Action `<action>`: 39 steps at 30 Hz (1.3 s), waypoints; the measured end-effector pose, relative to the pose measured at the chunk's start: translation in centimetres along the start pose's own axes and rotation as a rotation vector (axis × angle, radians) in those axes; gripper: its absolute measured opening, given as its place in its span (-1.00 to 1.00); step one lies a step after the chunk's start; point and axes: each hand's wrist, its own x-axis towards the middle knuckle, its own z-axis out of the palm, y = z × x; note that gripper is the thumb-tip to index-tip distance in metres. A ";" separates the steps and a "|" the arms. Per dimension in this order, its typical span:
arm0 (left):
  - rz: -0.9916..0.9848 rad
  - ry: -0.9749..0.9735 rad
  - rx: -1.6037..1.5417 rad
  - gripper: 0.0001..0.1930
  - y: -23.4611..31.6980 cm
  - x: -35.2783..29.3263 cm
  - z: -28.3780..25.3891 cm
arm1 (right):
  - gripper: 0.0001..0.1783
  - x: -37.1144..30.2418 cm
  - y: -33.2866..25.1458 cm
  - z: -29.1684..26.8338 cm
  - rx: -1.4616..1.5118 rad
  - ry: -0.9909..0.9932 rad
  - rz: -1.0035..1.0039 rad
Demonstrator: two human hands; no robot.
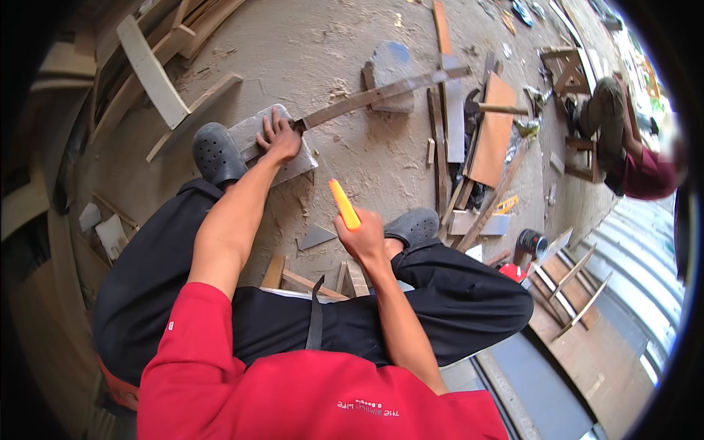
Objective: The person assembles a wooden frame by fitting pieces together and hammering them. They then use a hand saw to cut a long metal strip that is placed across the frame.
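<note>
My left hand (281, 139) presses a long wooden strip (385, 92) down onto a pale block (295, 167), its fingers spread over the strip and the block's top. From there the strip slopes off to the far right, across a stone with a blue patch (396, 53). Closed in my right hand (363, 236) is the yellow handle (343, 204) of a handsaw. Its thin blade, seen nearly edge-on, points toward the strip beside my left hand; whether it touches the wood I cannot tell.
My clog (218, 152) is against the block's left side. Planks (154, 73) lean at the far left. Boards (493, 132) and a hammer (499, 109) lie to the right, with a dark can (532, 242) nearer. Another person (649, 172) sits at the far right.
</note>
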 end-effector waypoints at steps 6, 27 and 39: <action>-0.022 -0.002 0.037 -0.30 -1.1 0.2 0.5 | -0.77 -2.3 -0.7 -0.7 0.041 0.010 -0.004; -0.003 0.044 0.000 -0.30 -1.6 0.9 1.0 | -0.72 -2.0 -0.2 -1.3 0.035 -0.040 0.085; 0.012 0.028 0.041 -0.30 -1.9 1.8 1.2 | -0.68 2.2 0.1 1.5 -0.008 -0.022 0.073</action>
